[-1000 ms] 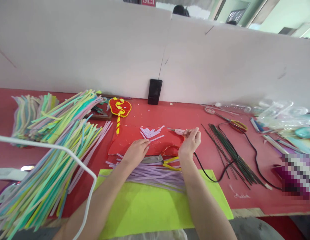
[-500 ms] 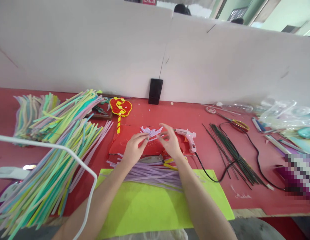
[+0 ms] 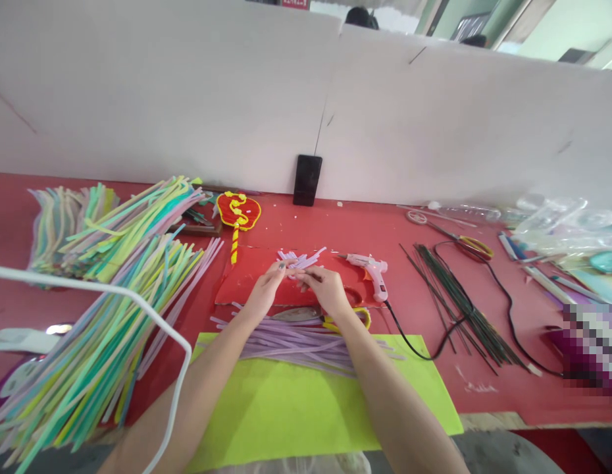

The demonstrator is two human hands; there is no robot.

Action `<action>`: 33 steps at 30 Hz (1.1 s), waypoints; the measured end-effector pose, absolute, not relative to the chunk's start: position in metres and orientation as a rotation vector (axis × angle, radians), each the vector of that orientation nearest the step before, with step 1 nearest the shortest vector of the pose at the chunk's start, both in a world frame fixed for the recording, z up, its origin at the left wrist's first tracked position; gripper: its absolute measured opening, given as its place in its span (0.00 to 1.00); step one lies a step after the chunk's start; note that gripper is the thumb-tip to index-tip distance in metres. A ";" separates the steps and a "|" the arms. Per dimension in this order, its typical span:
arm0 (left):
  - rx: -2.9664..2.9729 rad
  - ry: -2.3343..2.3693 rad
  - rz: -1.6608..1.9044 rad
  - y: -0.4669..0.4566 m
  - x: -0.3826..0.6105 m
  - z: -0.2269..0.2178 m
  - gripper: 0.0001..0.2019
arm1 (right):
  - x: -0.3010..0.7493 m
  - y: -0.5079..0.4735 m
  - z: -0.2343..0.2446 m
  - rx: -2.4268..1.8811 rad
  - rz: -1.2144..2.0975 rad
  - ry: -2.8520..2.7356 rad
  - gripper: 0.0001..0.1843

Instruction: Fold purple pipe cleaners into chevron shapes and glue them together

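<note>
Both my hands meet over a small cluster of short lilac strips (image 3: 302, 260) lying on a red felt sheet (image 3: 247, 280). My left hand (image 3: 264, 289) pinches the cluster's left side with its fingertips. My right hand (image 3: 327, 289) pinches the same strips from the right, fingers curled together. A pink glue gun (image 3: 370, 270) lies on the felt just right of my right hand, untouched, its black cord trailing away. Long lilac strips (image 3: 296, 339) and yellow-handled pliers (image 3: 353, 319) lie under my wrists.
A lime green sheet (image 3: 296, 408) covers the near table edge. Large piles of pastel strips (image 3: 103, 289) fill the left. A red and yellow fan shape (image 3: 237, 214), green wires (image 3: 459, 306), scissors (image 3: 461, 240), plastic bags (image 3: 557, 220) and a black phone (image 3: 306, 180) against the white partition.
My right hand set down the glue gun on the felt and moved left to the lilac strip cluster, where it now pinches beside my left hand.
</note>
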State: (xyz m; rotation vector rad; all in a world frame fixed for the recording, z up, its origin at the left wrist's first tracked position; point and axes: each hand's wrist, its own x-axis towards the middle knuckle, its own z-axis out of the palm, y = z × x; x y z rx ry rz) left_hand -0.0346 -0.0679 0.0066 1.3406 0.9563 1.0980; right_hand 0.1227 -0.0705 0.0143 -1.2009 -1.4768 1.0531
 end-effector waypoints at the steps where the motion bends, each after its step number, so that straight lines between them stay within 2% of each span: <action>1: 1.335 0.955 1.095 -0.068 -0.035 0.007 0.26 | 0.123 -0.071 0.015 -1.209 1.024 -1.497 0.12; 9: 1.152 0.873 1.135 -0.069 -0.036 0.011 0.26 | 0.127 -0.073 0.023 -1.163 0.892 -1.672 0.13; 15: 1.156 1.088 1.253 -0.068 -0.038 0.013 0.18 | 0.141 -0.067 0.019 -1.270 0.711 -1.562 0.14; 19: 1.269 1.241 1.292 -0.066 -0.041 0.011 0.17 | 0.146 -0.065 0.014 -1.398 0.628 -1.483 0.18; 22: 1.225 1.229 1.318 -0.065 -0.043 0.010 0.17 | 0.145 -0.063 0.013 -1.471 0.459 -1.613 0.19; 25: 1.142 1.153 1.334 -0.065 -0.043 0.010 0.18 | 0.139 -0.062 0.009 -1.418 0.350 -1.846 0.15; 29: 1.077 1.186 1.333 -0.064 -0.044 0.009 0.18 | 0.130 -0.060 -0.003 -1.345 0.363 -2.098 0.26; 33: 1.358 1.396 1.287 -0.064 -0.047 0.004 0.12 | 0.129 -0.060 -0.009 -1.365 0.362 -2.163 0.29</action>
